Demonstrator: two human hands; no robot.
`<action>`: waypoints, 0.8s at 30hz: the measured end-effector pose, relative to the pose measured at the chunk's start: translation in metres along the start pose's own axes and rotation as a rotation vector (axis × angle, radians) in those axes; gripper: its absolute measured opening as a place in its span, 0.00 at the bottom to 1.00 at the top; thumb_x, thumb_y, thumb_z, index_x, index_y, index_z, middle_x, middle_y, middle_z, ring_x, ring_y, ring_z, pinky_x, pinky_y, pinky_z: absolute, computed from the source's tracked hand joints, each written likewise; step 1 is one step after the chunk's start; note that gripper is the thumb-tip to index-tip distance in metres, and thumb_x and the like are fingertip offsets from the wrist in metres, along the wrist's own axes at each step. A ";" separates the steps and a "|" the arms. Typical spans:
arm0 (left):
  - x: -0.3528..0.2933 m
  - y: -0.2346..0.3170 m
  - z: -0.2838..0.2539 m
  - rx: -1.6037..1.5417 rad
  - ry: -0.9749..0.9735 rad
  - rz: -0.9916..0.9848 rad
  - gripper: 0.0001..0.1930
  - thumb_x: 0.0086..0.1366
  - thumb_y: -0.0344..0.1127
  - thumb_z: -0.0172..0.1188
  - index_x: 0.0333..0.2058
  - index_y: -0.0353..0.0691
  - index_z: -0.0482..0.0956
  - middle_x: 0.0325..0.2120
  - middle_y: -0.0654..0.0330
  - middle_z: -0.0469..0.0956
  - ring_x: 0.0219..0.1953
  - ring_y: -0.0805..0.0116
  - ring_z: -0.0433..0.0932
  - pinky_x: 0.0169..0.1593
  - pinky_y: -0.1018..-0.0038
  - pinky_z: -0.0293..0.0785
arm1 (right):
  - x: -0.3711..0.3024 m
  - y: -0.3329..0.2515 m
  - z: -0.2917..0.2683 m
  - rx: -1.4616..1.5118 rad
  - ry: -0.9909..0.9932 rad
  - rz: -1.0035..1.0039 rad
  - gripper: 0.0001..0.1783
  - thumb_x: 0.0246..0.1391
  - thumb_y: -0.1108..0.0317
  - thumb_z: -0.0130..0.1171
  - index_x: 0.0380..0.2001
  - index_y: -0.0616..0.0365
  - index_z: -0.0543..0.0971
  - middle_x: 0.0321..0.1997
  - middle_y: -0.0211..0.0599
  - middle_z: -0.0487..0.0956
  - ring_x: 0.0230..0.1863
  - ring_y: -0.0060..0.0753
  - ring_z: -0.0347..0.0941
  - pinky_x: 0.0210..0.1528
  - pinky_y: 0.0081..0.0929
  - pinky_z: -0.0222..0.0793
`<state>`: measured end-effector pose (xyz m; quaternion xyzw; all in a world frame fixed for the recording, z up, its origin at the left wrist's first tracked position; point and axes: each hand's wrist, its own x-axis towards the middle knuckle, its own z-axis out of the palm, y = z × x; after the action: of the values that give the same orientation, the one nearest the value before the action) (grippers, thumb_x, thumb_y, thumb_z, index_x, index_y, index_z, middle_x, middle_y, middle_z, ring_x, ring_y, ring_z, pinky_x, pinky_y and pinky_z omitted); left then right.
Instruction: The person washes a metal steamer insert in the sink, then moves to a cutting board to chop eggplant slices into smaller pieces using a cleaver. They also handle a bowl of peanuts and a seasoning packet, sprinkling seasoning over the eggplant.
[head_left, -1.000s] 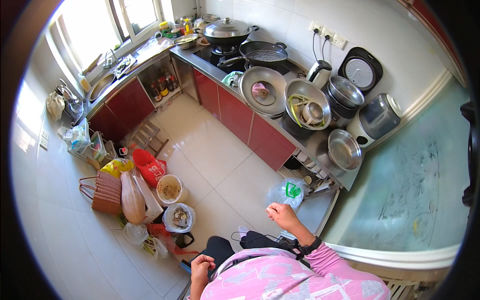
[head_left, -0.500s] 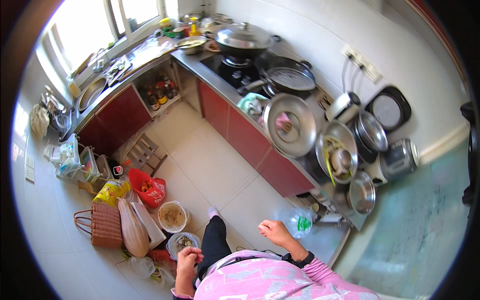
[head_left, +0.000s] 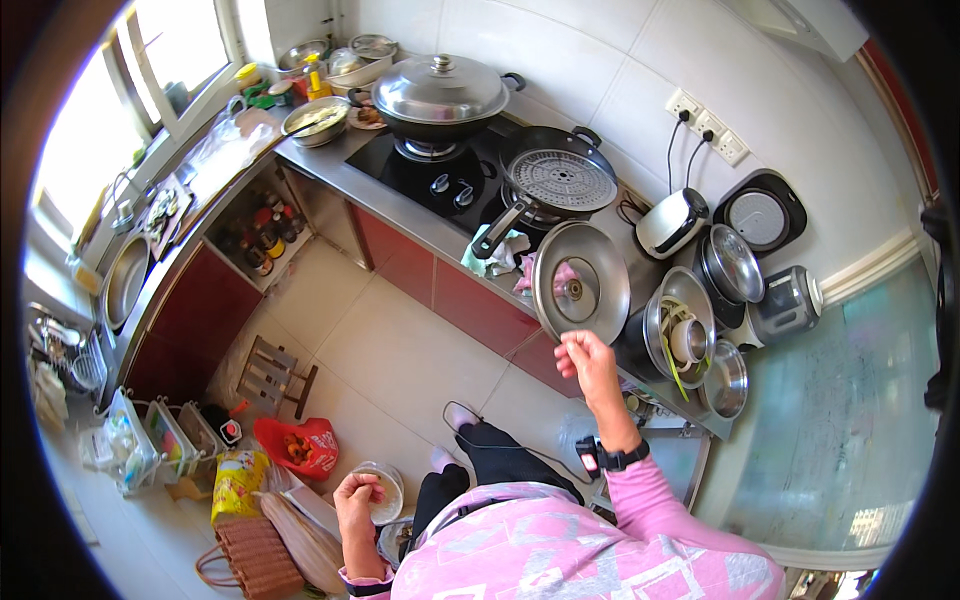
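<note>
My right hand (head_left: pixel 590 368) is raised in front of the counter, fingers curled in and apparently empty. Just beyond it is a big round steel lid (head_left: pixel 608 262) at the counter's front edge; whether the fingertips touch it I cannot tell. Beside the lid a steel basin (head_left: pixel 704 308) holds a small steel bowl (head_left: pixel 688 341) and long green stalks. Low on the left hangs my left hand (head_left: pixel 356 500), its fingers bent toward the thumb with nothing visible in them. Below it, partly hidden, stands a whitish bucket (head_left: pixel 391 503).
A covered wok (head_left: pixel 437 95) and a pan with a steamer plate (head_left: pixel 562 180) stand on the cooktop. A low wooden stool (head_left: pixel 272 372), a red bag (head_left: pixel 300 446) and a woven basket (head_left: pixel 255 558) occupy the left floor. A thin dark cable (head_left: pixel 530 456) crosses near my legs.
The view has turned and shifted closer to the counter. My right hand has risen forward toward the steel lid. Both of my feet now show; the left hand stays low, above the bucket.
</note>
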<state>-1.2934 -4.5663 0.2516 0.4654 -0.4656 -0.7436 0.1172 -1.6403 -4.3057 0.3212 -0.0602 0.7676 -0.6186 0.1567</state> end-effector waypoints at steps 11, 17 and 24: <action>0.086 0.066 0.022 -0.019 0.046 -0.087 0.07 0.59 0.22 0.48 0.32 0.32 0.77 0.22 0.55 0.78 0.23 0.69 0.76 0.31 0.77 0.73 | 0.150 -0.013 0.021 0.476 0.278 0.211 0.12 0.60 0.70 0.53 0.47 0.58 0.74 0.37 0.40 0.81 0.28 0.25 0.77 0.27 0.20 0.73; 0.152 0.125 0.059 0.083 -0.028 -0.047 0.06 0.60 0.24 0.52 0.31 0.35 0.79 0.22 0.60 0.76 0.25 0.69 0.76 0.31 0.76 0.73 | 0.224 0.009 0.011 0.649 0.326 0.145 0.19 0.56 0.70 0.58 0.51 0.62 0.72 0.38 0.46 0.81 0.29 0.31 0.77 0.25 0.21 0.71; 0.202 0.157 0.099 0.213 -0.126 -0.132 0.08 0.62 0.23 0.50 0.35 0.31 0.79 0.26 0.58 0.80 0.28 0.70 0.78 0.35 0.77 0.73 | 0.271 0.020 -0.020 0.637 0.444 0.219 0.29 0.52 0.76 0.61 0.57 0.68 0.66 0.46 0.50 0.79 0.39 0.35 0.78 0.28 0.21 0.72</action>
<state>-1.5219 -4.7157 0.2727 0.4574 -0.5168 -0.7236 -0.0115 -1.9005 -4.3603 0.2605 0.2088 0.5546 -0.8030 0.0629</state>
